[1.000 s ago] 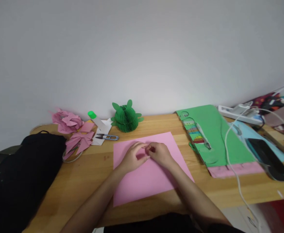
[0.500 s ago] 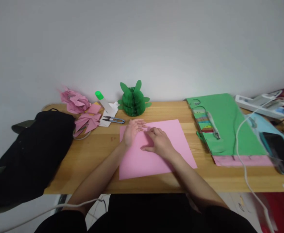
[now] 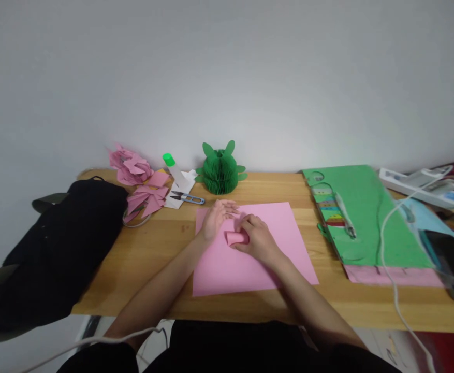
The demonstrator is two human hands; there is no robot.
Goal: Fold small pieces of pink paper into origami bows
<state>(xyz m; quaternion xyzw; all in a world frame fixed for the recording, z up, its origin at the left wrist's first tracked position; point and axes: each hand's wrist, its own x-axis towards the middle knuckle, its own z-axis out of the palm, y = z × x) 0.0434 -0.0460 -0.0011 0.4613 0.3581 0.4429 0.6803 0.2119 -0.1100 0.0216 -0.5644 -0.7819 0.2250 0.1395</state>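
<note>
One pink sheet (image 3: 258, 264) lies flat on the bench (image 3: 160, 248), square in front of the person. Two hands rest on it. The left hand (image 3: 216, 218) lies open and flat near the sheet's far left corner, fingers spread and holding nothing. The right hand (image 3: 258, 239) is curled around one small pink roll (image 3: 236, 238), which sits on the sheet just beside the left hand.

Behind the sheet stands one green paper cactus (image 3: 219, 169). Left of it are one glue stick (image 3: 172, 166) with a green cap, one pair of snips (image 3: 187, 197), and two pink folded paper pieces, (image 3: 130, 167) and (image 3: 147, 197). One black bag (image 3: 56, 243) covers the left end. To the right lies one green board (image 3: 366, 217) with one pen (image 3: 345, 217) on it, one white cable (image 3: 382, 243) across it, and one power strip (image 3: 416, 182) beyond.
</note>
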